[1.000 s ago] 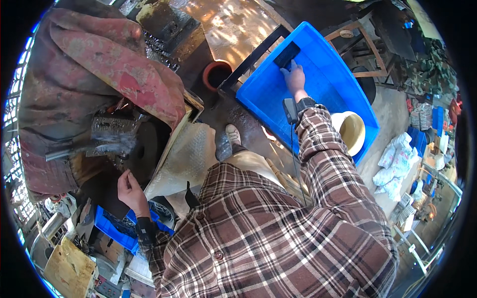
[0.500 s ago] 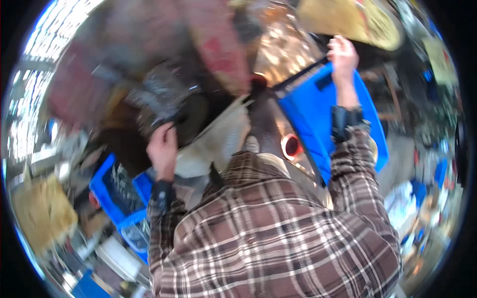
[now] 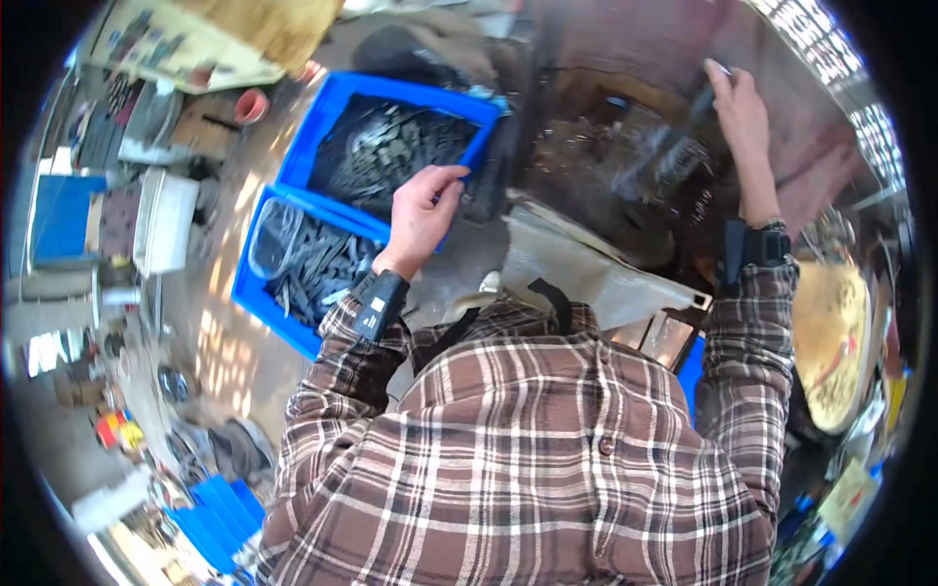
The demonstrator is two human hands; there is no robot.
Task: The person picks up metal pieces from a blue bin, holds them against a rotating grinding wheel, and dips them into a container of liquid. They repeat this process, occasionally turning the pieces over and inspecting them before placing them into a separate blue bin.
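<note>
My left hand (image 3: 422, 217) hangs over the near right edge of a blue crate (image 3: 327, 103) that holds many dark, flat metal pieces (image 3: 405, 142). Its fingers are curled in a pinch, and what they hold, if anything, cannot be made out. Further right and higher, my right hand (image 3: 745, 122) is over the dark machine area. Its thumb and index finger pinch near a small greyish thing at the fingertips, too small to name. Between my hands lies a dark, shiny work surface (image 3: 596, 146) with small bright bits scattered on it.
A second blue crate (image 3: 256, 288) with dark pieces and a clear plastic tub (image 3: 277, 234) adjoins the first. A pale sheet panel (image 3: 562, 269) stands before my body. A red-orange cup (image 3: 251, 105), a white bin (image 3: 164, 223) and a yellowish cushion (image 3: 831, 342) are further out.
The view has turned left, bringing the blue crates toward the middle. My left hand has gone from the machine to the crate; my right hand has gone from the blue bin to the machine.
</note>
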